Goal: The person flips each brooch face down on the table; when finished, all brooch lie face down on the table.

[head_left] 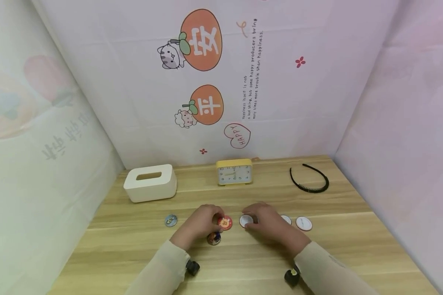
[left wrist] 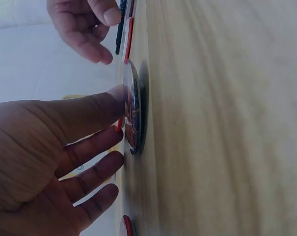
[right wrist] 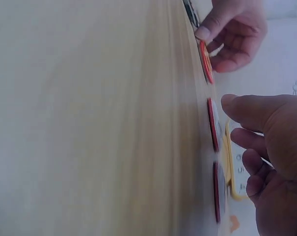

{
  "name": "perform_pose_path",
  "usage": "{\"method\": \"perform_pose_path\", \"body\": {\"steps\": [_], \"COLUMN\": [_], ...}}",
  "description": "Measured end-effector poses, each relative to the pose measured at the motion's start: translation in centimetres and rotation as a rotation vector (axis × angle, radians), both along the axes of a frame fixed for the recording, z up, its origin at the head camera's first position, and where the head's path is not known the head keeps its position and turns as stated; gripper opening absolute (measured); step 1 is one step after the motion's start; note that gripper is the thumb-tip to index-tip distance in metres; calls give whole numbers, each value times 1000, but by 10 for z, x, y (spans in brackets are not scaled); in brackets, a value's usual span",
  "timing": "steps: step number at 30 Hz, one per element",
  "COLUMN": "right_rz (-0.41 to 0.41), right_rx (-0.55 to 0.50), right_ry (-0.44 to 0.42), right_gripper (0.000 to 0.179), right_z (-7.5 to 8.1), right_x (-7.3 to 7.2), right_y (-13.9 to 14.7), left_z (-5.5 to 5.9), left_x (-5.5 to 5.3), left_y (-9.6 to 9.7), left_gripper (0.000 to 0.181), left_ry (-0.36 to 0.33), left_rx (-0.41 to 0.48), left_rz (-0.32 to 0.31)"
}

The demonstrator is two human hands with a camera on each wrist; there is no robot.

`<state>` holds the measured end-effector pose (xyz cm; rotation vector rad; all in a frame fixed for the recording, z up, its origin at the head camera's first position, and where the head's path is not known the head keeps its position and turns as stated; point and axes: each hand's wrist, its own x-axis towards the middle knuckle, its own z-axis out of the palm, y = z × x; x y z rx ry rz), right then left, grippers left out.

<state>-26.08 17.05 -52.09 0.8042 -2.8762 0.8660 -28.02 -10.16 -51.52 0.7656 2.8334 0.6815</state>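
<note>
Several round button badges lie in a loose row on the wooden table. My left hand (head_left: 204, 222) pinches a red badge (head_left: 225, 223) at its edge between thumb and index finger, the other fingers spread. Just below it is a dark badge with a colourful picture (head_left: 214, 238), which looms close in the left wrist view. My right hand (head_left: 266, 221) hovers over a white-faced badge (head_left: 246, 221) with a red rim; in the right wrist view its thumb and loosely bent fingers stand apart from this badge (right wrist: 213, 125).
A blue badge (head_left: 171, 220) lies at the left; two white badges, one partly covered (head_left: 286, 219) and one in full view (head_left: 304, 223), lie at the right. Along the back stand a white tissue box (head_left: 151, 188) and a yellow clock (head_left: 234, 172), with a black headband (head_left: 313, 189) farther right.
</note>
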Motion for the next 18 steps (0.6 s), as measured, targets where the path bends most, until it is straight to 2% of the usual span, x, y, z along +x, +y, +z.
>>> {"method": "perform_pose_path", "body": {"steps": [4,9,18], "right_rz": [26,60,122], "right_rx": [-6,-2,79], "right_ry": [-21,-38,60], "right_gripper": [37,32,16], "right_z": [1,-2,-8], "right_x": [-3,-8,-12], "right_y": [-17,-38,-48], "left_z": [1,0,2], "left_x": [0,1,1], "left_y": [-2,-3,-4], "left_gripper": [28,25,20], "left_ry": [14,-5,-18], "left_rx": [-2,19,13], "left_rz": [-14,-7,-30]}}
